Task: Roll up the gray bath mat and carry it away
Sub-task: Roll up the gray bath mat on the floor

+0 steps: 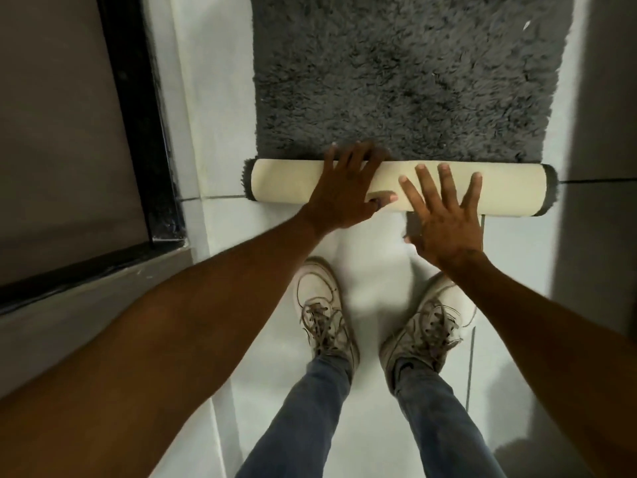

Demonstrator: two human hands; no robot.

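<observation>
White floor tiles (372, 391) with thin dark grout lines run beneath us, and we lean over them with both bare arms stretched forward. Our left hand (348, 188) lies across the rolled part of the gray bath mat (406, 81): its fingers (362, 153) drape over the far side of the roll, their tips at the seam where the roll meets the flat shaggy pile, and the thumb presses the near side, so this hand cups the roll in a loose grasp. Our right hand (444, 215) is flat and spread wide, fingers (444, 181) splayed apart and laid on the cream backing (293, 181) of the roll just to the right of the left thumb; it closes on nothing, and the heel of the palm hangs over the tile on the near side.

Outward from the fingertips, the roll stretches crosswise to either side, with gray fringe showing at both ends. Beyond the fingertips, the unrolled stretch of mat lies flat on the tiles and reaches the top edge of the view. Nearer to us than the wrists, our two pale lace-up sneakers (324, 305) stand apart on the floor, below blue jeans (310, 419). Well to the left of the left hand, a black door frame (138, 115) borders a brownish panel (58, 132).
</observation>
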